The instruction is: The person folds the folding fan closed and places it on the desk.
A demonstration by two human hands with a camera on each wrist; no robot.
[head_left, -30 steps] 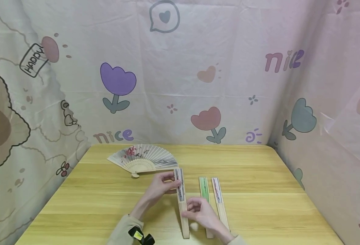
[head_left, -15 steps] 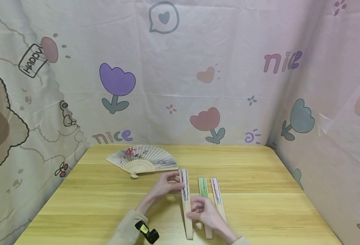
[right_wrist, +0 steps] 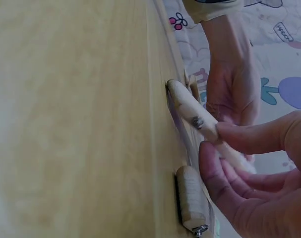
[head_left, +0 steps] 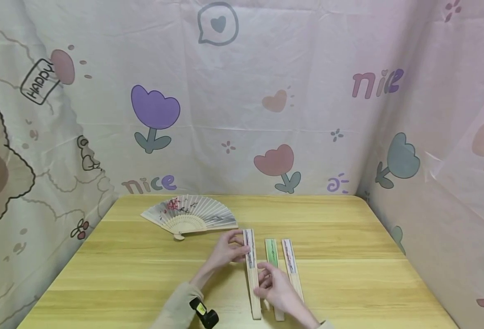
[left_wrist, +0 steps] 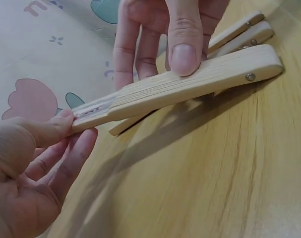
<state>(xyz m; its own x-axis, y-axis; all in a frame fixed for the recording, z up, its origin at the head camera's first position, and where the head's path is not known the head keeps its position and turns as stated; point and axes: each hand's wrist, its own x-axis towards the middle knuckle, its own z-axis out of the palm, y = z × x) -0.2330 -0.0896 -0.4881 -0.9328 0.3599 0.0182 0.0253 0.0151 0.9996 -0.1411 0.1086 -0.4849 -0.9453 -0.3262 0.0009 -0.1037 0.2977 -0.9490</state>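
A folded hand fan (head_left: 252, 274) with pale wooden ribs and a grey printed leaf is held lengthwise between both hands. My left hand (head_left: 227, 250) pinches its far, printed end between thumb and fingers. Lower down, my right hand (head_left: 278, 289) grips the ribbed part, its thumb on top in the left wrist view. The rivet end of the fan (left_wrist: 250, 77) sticks out past the right thumb, over the table. Just to the right lie a green folded fan (head_left: 272, 252) and a white folded fan with red print (head_left: 289, 256), both partly hidden by the right hand.
A spread fan (head_left: 188, 221) with pink blossoms lies at the back left of the wooden table (head_left: 348, 274). A printed cloth (head_left: 225, 91) hangs behind the table and along both sides. A black strap device (head_left: 204, 313) sits on the left sleeve.
Both hands have shifted a little to the right with the folded fan, bringing it closer to the green one. The head view has turned slightly. The fans on the table stay where they were.
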